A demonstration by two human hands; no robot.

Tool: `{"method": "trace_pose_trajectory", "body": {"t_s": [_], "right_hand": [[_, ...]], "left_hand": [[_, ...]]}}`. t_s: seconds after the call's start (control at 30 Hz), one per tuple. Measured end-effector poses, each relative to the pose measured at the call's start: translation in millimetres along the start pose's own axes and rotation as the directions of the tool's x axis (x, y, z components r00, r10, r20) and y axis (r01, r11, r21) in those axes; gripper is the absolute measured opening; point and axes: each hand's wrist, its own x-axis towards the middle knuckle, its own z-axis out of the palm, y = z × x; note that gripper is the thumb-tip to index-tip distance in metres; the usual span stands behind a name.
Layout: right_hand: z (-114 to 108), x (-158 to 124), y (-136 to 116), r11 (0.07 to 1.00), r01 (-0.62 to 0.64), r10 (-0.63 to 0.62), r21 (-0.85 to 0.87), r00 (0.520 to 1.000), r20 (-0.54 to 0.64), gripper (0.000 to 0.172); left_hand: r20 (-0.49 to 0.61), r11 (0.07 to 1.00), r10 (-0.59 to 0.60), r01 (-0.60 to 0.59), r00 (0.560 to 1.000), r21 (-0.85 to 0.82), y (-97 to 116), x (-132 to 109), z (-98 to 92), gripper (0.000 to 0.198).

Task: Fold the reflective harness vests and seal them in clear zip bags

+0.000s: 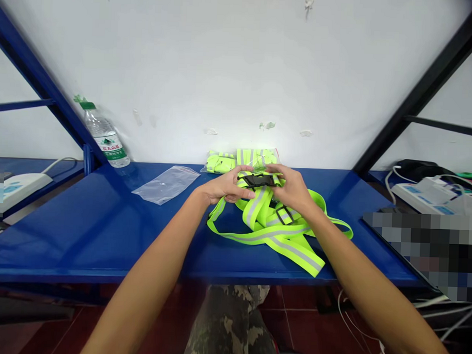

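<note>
A neon yellow reflective strap harness (257, 234) with grey stripes lies loosely spread on the blue table. Its black buckle (261, 181) is raised between my hands. My left hand (231, 187) pinches the webbing at the buckle's left end, thumb in front. On the other end, my right hand (292, 188) grips the strap, with its fingertips partly hidden behind the webbing. A black slider (284, 215) sits on the strap below my right hand. Behind my hands, clear bags with folded yellow straps (256, 157) rest against the wall.
An unfilled clear zip bag (166, 185) lies flat at left on the blue table (102, 234). A water bottle (108, 139) leans by the blue frame post. Power strips (423, 196) and cables are at the right, another power strip (22, 187) at the left.
</note>
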Motion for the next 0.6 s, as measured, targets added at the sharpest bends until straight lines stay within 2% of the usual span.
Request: {"method": "trace_pose_trajectory", "body": {"t_s": [0.07, 0.1, 0.17, 0.27, 0.33, 0.37, 0.43, 0.6], "right_hand": [[-7.6, 5.5, 8.5, 0.996, -0.084, 0.082, 0.02, 0.992, 0.096, 0.053], [-13.4, 9.2, 10.7, 0.991, -0.12, 0.112, 0.056, 0.985, 0.134, 0.048], [-29.0, 18.2, 10.2, 0.969, -0.19, 0.155, 0.157, 0.965, 0.209, 0.037], [-58.7, 34.3, -0.6, 0.936, -0.271, 0.178, 0.226, 0.915, 0.363, 0.015], [-78.7, 44.8, -10.0, 0.931, -0.285, 0.142, 0.228, 0.859, 0.491, 0.016], [-87.8, 49.4, -14.1, 0.93, -0.289, 0.123, 0.228, 0.828, 0.547, 0.02], [-103.6, 57.1, -19.4, 0.927, -0.299, 0.109, 0.225, 0.791, 0.602, 0.026], [-131.6, 66.6, -13.9, 0.933, -0.307, 0.139, 0.189, 0.79, 0.596, 0.03]], "left_hand": [[-0.024, 0.992, -0.027, 0.03, 0.999, 0.12, 8.1, -6.6, -6.1, 0.092], [-0.062, 0.985, -0.027, 0.037, 0.998, 0.168, 13.7, -9.6, -10.5, 0.089], [-0.149, 0.97, 0.005, 0.032, 0.989, 0.243, 28.0, -14.4, -20.9, 0.075], [-0.238, 0.955, 0.087, -0.014, 0.967, 0.295, 52.5, -18.4, -33.2, 0.039], [-0.263, 0.948, 0.138, -0.051, 0.955, 0.313, 66.8, -19.0, -35.9, 0.017], [-0.269, 0.947, 0.15, -0.059, 0.952, 0.317, 72.7, -19.0, -35.6, 0.012], [-0.256, 0.943, 0.14, -0.05, 0.956, 0.329, 81.8, -18.5, -33.4, 0.017], [-0.194, 0.934, 0.04, 0.032, 0.98, 0.356, 95.1, -19.4, -34.6, 0.027]]}}
